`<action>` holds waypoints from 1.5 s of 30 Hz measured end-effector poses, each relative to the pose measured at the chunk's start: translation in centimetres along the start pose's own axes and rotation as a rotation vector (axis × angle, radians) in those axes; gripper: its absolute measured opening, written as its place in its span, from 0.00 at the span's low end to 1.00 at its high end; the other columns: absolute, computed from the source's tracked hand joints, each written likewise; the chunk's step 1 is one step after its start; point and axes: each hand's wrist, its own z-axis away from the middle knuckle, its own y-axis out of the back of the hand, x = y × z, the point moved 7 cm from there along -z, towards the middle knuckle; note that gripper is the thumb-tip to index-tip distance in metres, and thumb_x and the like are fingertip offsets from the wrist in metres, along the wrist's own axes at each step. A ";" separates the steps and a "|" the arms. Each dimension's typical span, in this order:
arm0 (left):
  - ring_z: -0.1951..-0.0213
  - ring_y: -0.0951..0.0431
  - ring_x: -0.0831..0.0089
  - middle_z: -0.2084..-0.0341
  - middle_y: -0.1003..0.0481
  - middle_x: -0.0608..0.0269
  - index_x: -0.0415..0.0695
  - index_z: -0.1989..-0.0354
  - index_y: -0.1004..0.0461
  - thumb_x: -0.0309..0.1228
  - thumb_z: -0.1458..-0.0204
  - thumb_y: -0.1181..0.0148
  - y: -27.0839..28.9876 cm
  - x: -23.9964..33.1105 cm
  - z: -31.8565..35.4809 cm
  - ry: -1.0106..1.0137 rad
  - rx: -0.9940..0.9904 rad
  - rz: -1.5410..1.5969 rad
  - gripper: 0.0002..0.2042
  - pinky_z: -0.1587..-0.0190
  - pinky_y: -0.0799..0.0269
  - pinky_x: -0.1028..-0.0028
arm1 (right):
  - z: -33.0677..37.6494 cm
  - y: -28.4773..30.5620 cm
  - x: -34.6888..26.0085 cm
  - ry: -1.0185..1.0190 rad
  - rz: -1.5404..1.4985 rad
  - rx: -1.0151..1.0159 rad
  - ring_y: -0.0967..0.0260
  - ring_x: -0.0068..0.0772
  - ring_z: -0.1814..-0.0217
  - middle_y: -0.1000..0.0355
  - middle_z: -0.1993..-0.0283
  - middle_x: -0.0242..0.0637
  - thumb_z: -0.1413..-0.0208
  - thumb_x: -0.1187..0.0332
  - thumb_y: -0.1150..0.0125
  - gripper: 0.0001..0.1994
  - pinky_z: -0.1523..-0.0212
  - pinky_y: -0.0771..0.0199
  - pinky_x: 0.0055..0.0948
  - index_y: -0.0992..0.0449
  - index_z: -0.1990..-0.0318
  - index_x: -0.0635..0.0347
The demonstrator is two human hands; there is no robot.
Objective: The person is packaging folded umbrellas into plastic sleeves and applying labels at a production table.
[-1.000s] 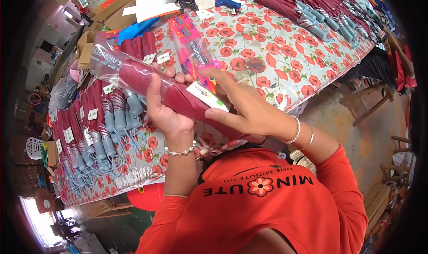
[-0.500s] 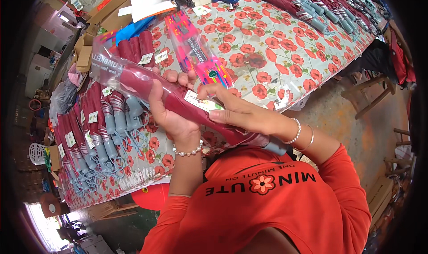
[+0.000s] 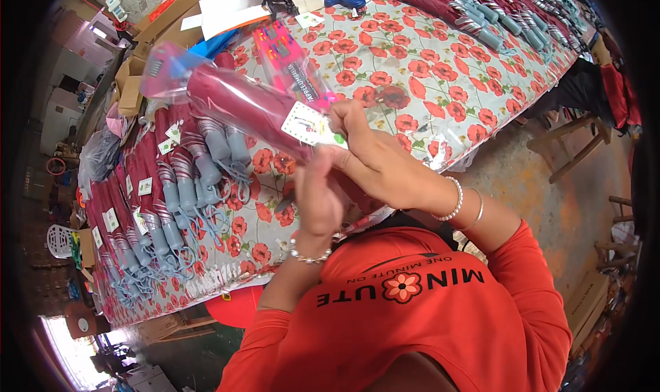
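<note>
A folded maroon umbrella (image 3: 237,98) lies slantwise in front of me inside a clear plastic sleeve (image 3: 165,69), whose printed end points up and left. My right hand (image 3: 375,159) is closed on the umbrella's nearer part, thumb and fingers beside a white tag (image 3: 307,124). Under that part, against the umbrella, is my left hand (image 3: 320,196), blurred, with its fingers partly hidden. The umbrella's lower end is mostly hidden by my hands. Beyond it, another clear sleeve with pink print (image 3: 289,58) lies flat on the floral tablecloth (image 3: 405,75).
Several tagged maroon umbrellas with grey handles (image 3: 172,192) lie in a row on the left. More umbrellas (image 3: 474,20) are piled at the far right. White papers (image 3: 230,10), a blue tag gun (image 3: 346,0) and cardboard boxes (image 3: 129,82) stand along the back. A wooden stool (image 3: 570,141) is at right.
My left hand has moved from the umbrella's middle down toward its nearer end. The tag now faces up more fully beside my right hand, and the sleeve's far end has shifted slightly.
</note>
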 end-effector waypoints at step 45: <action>0.73 0.23 0.70 0.75 0.25 0.60 0.43 0.62 0.31 0.42 0.48 0.36 4.2 5.2 -9.7 -0.020 0.225 0.081 0.16 0.70 0.25 0.71 | 5.9 2.9 1.9 0.184 0.566 0.347 0.38 0.38 0.60 0.38 0.49 0.49 0.46 0.68 0.46 0.24 0.58 0.37 0.29 0.39 0.41 0.61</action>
